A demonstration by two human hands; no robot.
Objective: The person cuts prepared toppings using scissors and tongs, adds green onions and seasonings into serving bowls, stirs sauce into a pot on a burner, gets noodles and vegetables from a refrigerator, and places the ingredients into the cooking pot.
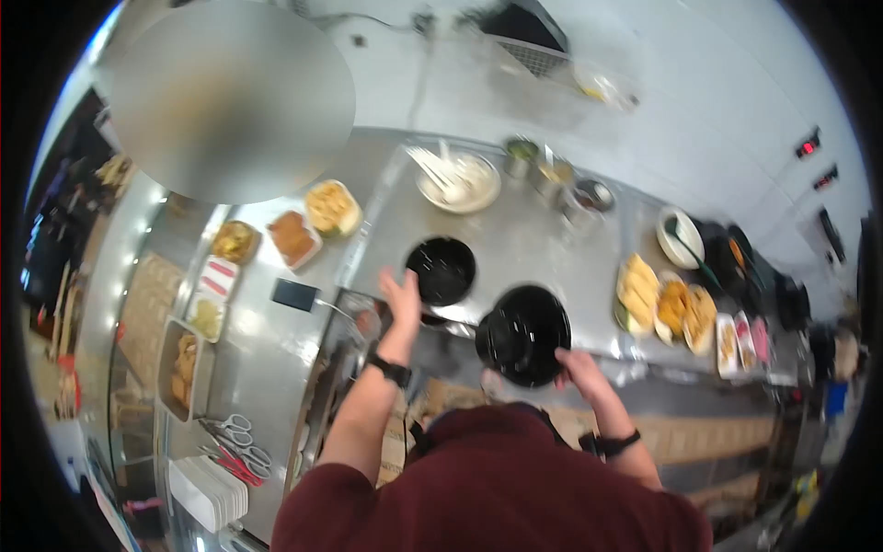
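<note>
While the right hand (579, 370) grips the rim of the right black bowl (538, 327), the left hand (401, 299), loosely open, is at the side of the left black bowl (441, 267). Beyond them, 1 white bowl (478, 195) sits on the metal counter (552, 253).

The left forearm (361, 419) and right forearm (635, 462) (both bare) are extended forward, well apart. The left hand (402, 299) is held open, its fingers spread; the right hand (579, 370) is bent inward, its fingers partly curled in a grip.
</note>
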